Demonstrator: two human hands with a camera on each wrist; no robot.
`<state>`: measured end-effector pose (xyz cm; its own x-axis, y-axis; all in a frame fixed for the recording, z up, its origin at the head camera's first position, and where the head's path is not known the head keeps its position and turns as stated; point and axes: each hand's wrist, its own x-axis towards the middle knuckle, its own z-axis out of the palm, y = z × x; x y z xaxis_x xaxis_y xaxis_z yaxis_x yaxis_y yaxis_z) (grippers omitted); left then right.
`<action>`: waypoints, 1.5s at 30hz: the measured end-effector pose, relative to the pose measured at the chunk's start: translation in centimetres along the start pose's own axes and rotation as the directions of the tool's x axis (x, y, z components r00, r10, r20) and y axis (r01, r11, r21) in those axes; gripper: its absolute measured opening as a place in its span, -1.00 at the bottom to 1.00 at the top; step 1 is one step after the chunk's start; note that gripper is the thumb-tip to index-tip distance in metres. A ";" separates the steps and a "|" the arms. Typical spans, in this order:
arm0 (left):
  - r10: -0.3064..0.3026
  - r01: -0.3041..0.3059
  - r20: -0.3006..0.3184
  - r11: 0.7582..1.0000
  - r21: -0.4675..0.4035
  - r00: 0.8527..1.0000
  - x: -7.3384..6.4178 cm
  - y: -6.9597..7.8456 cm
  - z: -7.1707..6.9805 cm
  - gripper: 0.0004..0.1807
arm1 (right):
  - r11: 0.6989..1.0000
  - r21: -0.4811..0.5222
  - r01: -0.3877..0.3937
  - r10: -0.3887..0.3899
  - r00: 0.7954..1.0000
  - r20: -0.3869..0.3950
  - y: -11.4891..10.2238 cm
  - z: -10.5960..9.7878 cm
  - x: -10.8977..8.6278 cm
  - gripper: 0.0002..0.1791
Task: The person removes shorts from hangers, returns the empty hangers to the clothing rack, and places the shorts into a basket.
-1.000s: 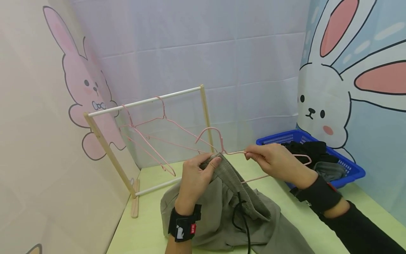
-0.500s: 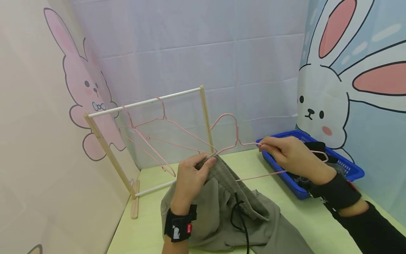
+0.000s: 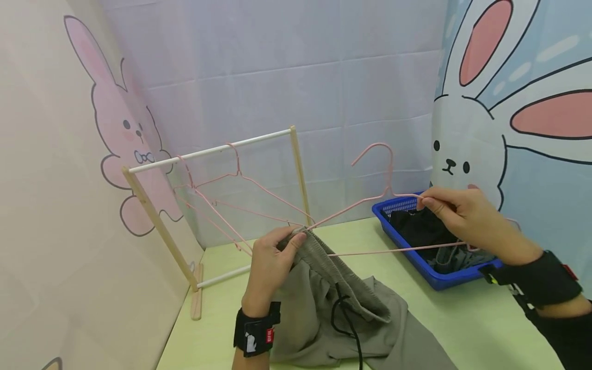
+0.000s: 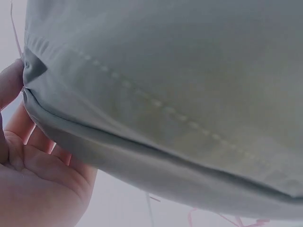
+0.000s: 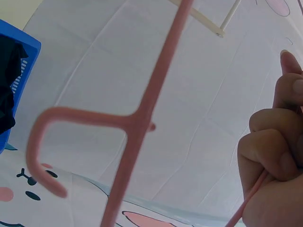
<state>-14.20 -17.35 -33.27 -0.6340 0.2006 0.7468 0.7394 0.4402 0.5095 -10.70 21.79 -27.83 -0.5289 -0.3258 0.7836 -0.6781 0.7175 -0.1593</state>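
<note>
In the head view my left hand (image 3: 270,262) pinches the waistband of grey-green drawstring trousers (image 3: 305,313) between thumb and fingers. The trousers lie bunched on the table, their black cord hanging at the front. My right hand (image 3: 467,221) grips the right shoulder of a pink clothes hanger (image 3: 391,167), hook upward. The hanger's left end reaches the waistband at my left fingertips; part of it is hidden by cloth. The left wrist view shows the trouser fabric (image 4: 156,71) close up. In the right wrist view a hanger bar passes through my curled fingers (image 5: 265,146).
A small rack with a white rail (image 3: 208,151) stands at the back left, with two pink hangers (image 3: 239,172) on it. A blue basket (image 3: 437,281) of dark clothes (image 3: 418,228) sits on the green table (image 3: 499,324) at the right, behind my right forearm.
My right hand has moved right with the hanger, drawing its hook up and away from the waistband. My left hand has shifted slightly left, still pinching the trousers.
</note>
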 end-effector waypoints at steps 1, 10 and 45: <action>-0.003 0.003 -0.002 1.000 0.002 1.000 -0.1 -0.1 0.0 -0.79 | 1.000 -0.004 -0.009 0.009 1.000 -0.009 0.2 -0.2 -0.2 -0.74; -0.048 0.048 -0.019 0.999 0.003 0.999 -0.9 -1.0 -0.2 -0.70 | 0.989 0.001 -0.148 0.148 0.989 0.001 1.2 -2.8 -2.1 -0.78; -0.127 0.138 0.125 0.987 -0.083 0.984 -2.8 -1.1 2.5 -0.71 | 0.926 -0.096 -0.366 0.355 0.928 -0.112 -1.2 -4.2 1.8 -0.72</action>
<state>-13.84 -16.25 -36.95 -0.7461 0.2513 0.6166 0.6611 0.3898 0.6411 -8.73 22.96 -23.67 -0.6747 0.0213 0.7378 -0.3853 0.8424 -0.3767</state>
